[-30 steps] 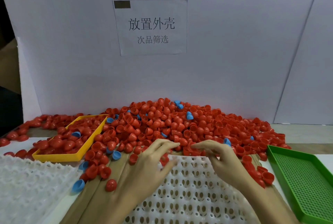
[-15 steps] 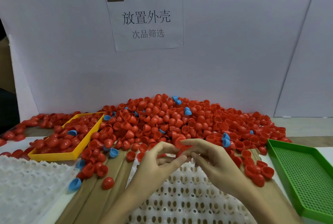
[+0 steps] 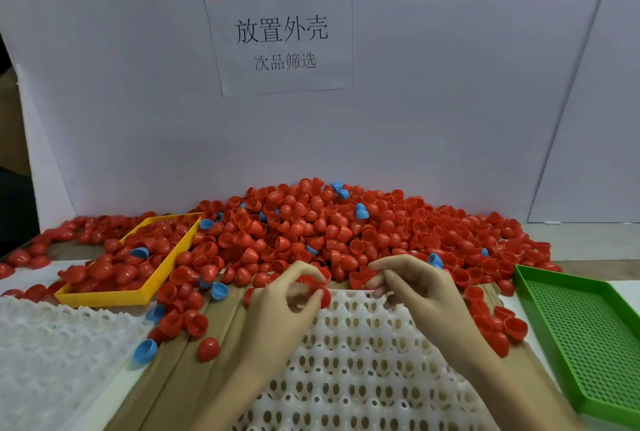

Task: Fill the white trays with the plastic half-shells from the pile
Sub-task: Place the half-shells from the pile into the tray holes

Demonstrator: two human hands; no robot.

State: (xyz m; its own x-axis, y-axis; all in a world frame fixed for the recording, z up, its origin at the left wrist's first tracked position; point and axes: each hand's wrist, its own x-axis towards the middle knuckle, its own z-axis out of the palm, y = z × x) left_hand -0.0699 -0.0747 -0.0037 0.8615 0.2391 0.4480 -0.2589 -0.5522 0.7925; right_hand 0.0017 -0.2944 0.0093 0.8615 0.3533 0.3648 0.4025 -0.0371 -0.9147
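Red plastic everywhere in the head view: pile of half-shells (image 3: 332,233) heaped against the white backboard (image 3: 138,101), spreading from 9 o'clock round to 3 o'clock of the hands, thickest at 12. A few blue shells (image 3: 362,212) mixed in.

Nearest white tray (image 3: 363,361) straight below the hands, at 6 o'clock, long side running toward the pile, far edge touching the first shells. No shell visibly seated in any of its pockets. Second white tray (image 3: 59,354) off at 8 o'clock, well apart from both hands.

Left hand (image 3: 287,299) over the tray's far edge, fingers curled round a red shell (image 3: 317,288), thumb and fingertips pinching it, open side hard to make out. Right hand (image 3: 419,285) just beside it at 3 o'clock, fingers loosely bent and pointing toward 9, seemingly holding nothing; fingertips close to a shell at the tray's rim, contact not clear.

Probably a seating step next: held shell lies right above the tray's top row, so only a short drop toward 6 o'clock needed. Left hand nearer to that row; right hand nearer to the pile at 12 to 1 o'clock for the next pick.

Yellow tray (image 3: 152,278) at 10 o'clock, holding red shells. Green mesh tray (image 3: 595,337) at 4 o'clock. Paper sign (image 3: 280,35) high on the backboard.
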